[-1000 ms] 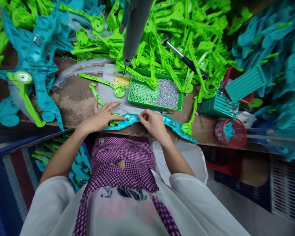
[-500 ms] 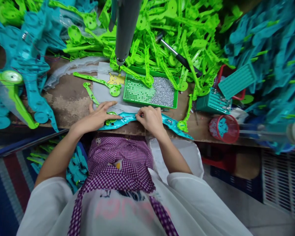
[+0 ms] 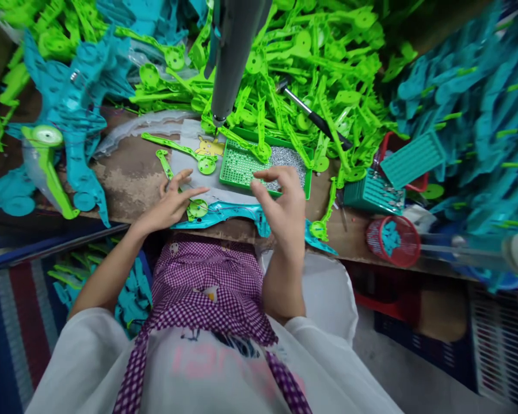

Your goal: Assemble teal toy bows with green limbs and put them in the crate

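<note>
A long curved blue plastic part (image 3: 231, 211) lies along the front of the bench. My left hand (image 3: 170, 204) is at its left end with the fingers spread, beside a round green piece (image 3: 197, 209) set on the part. My right hand (image 3: 287, 210) is raised over the part's right half and hides some of it; its thumb and forefinger are apart, with nothing visible between them. Just behind is a green tray (image 3: 222, 167), with small silvery screws (image 3: 289, 156) heaped at its right. Another green piece (image 3: 318, 230) sits at the blue part's right end.
A grey power screwdriver (image 3: 233, 69) hangs over the bench, its tip near the tray. Green arms (image 3: 311, 52) are heaped behind, with a hammer (image 3: 304, 100) on them. Blue parts stand left and right. A red basket (image 3: 392, 241) is at the front right.
My right hand has lifted off the blue part, and its thumb and forefinger have parted. My left hand has drawn back slightly left, its fingers off the part's middle. The view has shifted a little.
</note>
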Available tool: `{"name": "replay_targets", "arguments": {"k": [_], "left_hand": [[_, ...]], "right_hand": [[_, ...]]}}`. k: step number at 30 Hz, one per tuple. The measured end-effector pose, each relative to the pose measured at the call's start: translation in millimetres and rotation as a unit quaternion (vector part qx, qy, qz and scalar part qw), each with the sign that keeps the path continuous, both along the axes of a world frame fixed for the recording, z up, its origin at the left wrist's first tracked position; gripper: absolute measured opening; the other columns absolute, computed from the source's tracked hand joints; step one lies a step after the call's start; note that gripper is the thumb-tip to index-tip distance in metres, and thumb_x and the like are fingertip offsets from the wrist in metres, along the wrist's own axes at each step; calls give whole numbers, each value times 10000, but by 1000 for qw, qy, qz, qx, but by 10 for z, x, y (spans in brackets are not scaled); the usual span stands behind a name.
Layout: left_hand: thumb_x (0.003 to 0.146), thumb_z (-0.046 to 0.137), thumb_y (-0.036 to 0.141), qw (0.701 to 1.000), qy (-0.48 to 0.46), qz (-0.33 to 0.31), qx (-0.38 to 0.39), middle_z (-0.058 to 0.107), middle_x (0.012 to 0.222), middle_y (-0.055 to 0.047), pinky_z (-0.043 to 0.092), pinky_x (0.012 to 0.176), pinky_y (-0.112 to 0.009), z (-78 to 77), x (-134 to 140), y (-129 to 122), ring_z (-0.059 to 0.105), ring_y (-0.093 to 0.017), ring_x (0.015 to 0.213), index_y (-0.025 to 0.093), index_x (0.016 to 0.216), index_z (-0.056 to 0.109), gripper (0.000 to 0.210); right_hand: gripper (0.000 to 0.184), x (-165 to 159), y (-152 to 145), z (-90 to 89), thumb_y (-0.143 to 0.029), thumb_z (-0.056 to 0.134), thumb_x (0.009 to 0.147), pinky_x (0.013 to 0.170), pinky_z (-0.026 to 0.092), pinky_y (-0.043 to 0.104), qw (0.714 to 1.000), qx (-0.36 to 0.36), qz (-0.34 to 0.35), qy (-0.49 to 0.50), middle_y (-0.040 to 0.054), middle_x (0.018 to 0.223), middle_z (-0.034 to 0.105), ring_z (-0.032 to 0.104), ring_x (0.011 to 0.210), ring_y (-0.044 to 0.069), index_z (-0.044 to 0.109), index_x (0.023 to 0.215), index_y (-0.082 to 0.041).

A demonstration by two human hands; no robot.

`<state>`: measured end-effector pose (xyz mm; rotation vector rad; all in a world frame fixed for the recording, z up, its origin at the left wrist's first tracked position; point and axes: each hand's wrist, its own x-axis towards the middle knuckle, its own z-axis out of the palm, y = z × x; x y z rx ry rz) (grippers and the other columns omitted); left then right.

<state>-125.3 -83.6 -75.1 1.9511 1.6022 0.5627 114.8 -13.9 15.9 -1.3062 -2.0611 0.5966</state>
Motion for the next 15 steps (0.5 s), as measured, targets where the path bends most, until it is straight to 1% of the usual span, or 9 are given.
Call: {"name": "replay_targets", "arguments": {"k": [2,3,5,6,8,10,12,13,15], "left_hand": [[953,414,147,999,-25,25,22,223,1543,-77,254,1174,-541,-26,6,-14,386,-238,1383,350,1393,479,489],[953,433,163,998,-34,35,35,227,1536,-84,288,1170,-514,-42,9,-24,377,-231,1390,336,1398,463,478],[948,476,193,995,-48,58,72,239,1522,-99,331,1160,-485,-82,9,-59,364,-230,1400,307,1395,447,462],[944,498,206,992,-53,70,96,254,1511,-106,342,1157,-480,-103,5,-88,359,-235,1404,292,1389,449,456],[932,534,219,981,-58,104,153,309,1475,-107,359,1151,-479,-147,-8,-173,363,-247,1405,272,1353,482,427],[922,550,215,965,-51,158,205,391,1414,-96,381,1138,-481,-187,-22,-295,398,-253,1380,262,1290,539,371],[917,549,201,946,-34,220,235,471,1335,-88,414,1112,-477,-220,-25,-444,475,-249,1313,251,1223,588,313],[915,546,193,939,-25,247,239,504,1295,-85,431,1095,-472,-234,-20,-521,514,-244,1269,245,1194,607,290],[910,544,181,929,-11,282,238,551,1230,-82,460,1061,-460,-260,4,-661,563,-236,1198,234,1147,636,259]], "right_hand": [[321,-212,39,208,-437,398,981,856,455,366,994,37,16,104,46,1000,626,592,996,187,632,987,-219],[292,-311,43,260,-418,417,981,847,466,348,987,43,38,148,38,994,632,596,976,172,631,976,-218],[224,-451,13,221,-372,474,971,845,478,327,979,23,106,175,28,995,650,602,967,156,636,963,-218],[200,-484,-20,128,-354,497,965,853,478,326,977,4,142,156,29,998,660,605,978,157,643,964,-217],[203,-483,-108,-164,-344,507,964,877,463,343,978,-28,191,73,38,1016,678,611,1011,173,662,993,-215],[217,-425,-209,-495,-345,525,957,885,438,362,980,-31,198,-5,61,1070,686,610,1037,198,675,1040,-212],[244,-358,-295,-756,-345,528,956,905,412,376,978,-13,201,-60,78,1139,682,602,1066,214,673,1101,-212],[258,-333,-324,-842,-347,522,959,913,400,379,976,0,204,-80,82,1157,681,599,1074,217,671,1120,-211],[280,-309,-349,-936,-356,501,969,918,381,375,970,27,215,-108,85,1156,688,596,1074,214,675,1126,-203]]}}
